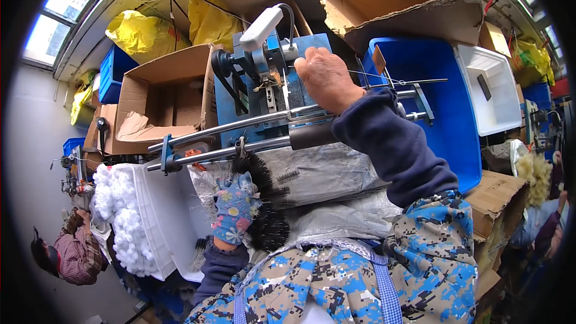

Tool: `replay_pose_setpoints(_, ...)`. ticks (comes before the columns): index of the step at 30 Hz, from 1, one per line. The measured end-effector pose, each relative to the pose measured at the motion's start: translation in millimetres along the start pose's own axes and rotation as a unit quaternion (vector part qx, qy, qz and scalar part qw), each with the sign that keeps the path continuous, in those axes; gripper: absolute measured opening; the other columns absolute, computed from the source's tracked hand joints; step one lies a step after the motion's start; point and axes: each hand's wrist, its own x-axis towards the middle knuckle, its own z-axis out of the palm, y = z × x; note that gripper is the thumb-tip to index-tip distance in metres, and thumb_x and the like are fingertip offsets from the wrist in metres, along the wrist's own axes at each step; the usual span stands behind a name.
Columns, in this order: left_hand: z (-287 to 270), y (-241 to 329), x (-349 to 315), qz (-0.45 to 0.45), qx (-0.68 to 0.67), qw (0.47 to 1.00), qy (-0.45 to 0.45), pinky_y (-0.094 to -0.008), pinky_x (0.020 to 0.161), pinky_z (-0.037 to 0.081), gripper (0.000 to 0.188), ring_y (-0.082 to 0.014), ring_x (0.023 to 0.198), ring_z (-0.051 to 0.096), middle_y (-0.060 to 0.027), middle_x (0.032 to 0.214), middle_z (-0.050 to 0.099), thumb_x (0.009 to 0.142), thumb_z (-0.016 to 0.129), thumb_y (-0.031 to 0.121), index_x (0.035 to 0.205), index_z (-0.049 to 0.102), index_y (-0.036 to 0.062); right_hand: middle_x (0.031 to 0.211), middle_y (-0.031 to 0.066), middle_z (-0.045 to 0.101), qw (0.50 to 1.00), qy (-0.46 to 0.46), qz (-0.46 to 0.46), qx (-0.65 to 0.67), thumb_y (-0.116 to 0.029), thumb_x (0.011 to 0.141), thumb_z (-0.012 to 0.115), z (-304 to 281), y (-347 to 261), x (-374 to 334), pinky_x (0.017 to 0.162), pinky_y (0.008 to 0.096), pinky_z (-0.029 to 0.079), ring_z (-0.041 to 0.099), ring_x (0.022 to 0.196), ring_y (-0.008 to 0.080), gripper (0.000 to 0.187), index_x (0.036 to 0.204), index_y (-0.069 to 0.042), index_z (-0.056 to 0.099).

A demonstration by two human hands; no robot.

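My left hand [236,207], in a blue patterned glove, is closed against a bundle of black bristles, seemingly a brush [267,228], low in front of the machine. Part of the brush lies behind the glove. Bare and curled tight, my right hand [329,78] is at the right side of the blue bench machine [318,41]; what its fingers grip is hidden. Thin metal wires [414,81] stretch to the right beside that wrist. Two steel rails [234,149] cross in front of the machine, and the brush's upper end is just below them.
A white bin [174,222] with fluffy white brush heads [126,222] stands at left, near an opened cardboard box [165,93]. Right of the machine are a large blue bin [459,120] and a white tray [501,96]. Another person [78,246] sits far left.
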Motion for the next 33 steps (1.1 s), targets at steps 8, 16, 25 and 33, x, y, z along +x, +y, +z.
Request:
replay_pose_setpoints(8, 13.3, -10.0, -11.6, -0.183, -0.365, 0.913, -0.012, -0.0280, 0.063, 0.050, 0.022, -0.0210, 0.076, 0.063, -0.0099, 0.086, 0.062, 0.074, 0.063, 0.002, 0.095, 0.057, 0.0022, 0.088, 0.0072, 0.058, 0.999, 0.047, -0.005, -0.027, -0.011, 0.075, 0.053, 37.4, 7.1, 10.8, 0.070, 0.0393, 0.044, 0.053, 0.088, 0.0290, 0.010, 0.080, -0.010, 0.062)
replay_pose_setpoints(16, -8.2, -1.2, 0.1, -0.009, -0.023, 0.997, -0.069, -0.0373, 0.064, 0.046, 0.027, -0.0278, 0.079, 0.060, -0.0099, 0.085, 0.061, 0.066, 0.068, 0.009, 0.091, 0.058, 0.0062, 0.083, 0.0063, 0.059, 0.998, 0.056, -0.010, -0.008, -0.012, 0.075, 0.053, 43.1, 6.4, 12.9, 0.068, 0.0400, 0.043, 0.054, 0.084, 0.0287, 0.007, 0.077, -0.010, 0.059)
replay_pose_setpoints(25, -4.2, -6.9, -7.8, -0.008, -0.087, 0.995, -0.045, -0.0384, 0.065, 0.045, 0.021, -0.0308, 0.076, 0.059, -0.0104, 0.083, 0.059, 0.066, 0.069, 0.011, 0.085, 0.060, 0.0070, 0.084, 0.0069, 0.060, 0.999, 0.046, 0.004, -0.021, -0.011, 0.076, 0.053, 37.7, 2.8, 10.6, 0.070, 0.0399, 0.042, 0.054, 0.084, 0.0291, 0.008, 0.080, -0.010, 0.060)
replay_pose_setpoints(33, -25.0, 1.4, -3.2, 0.015, -0.074, 0.993, -0.095, -0.0419, 0.078, 0.042, 0.023, -0.0322, 0.082, 0.057, -0.0105, 0.084, 0.059, 0.065, 0.070, 0.013, 0.085, 0.061, 0.0078, 0.083, 0.0077, 0.062, 0.996, 0.052, -0.007, 0.070, -0.008, 0.076, 0.052, 45.2, 9.3, 14.7, 0.070, 0.0400, 0.042, 0.055, 0.084, 0.0294, 0.011, 0.081, -0.009, 0.062)
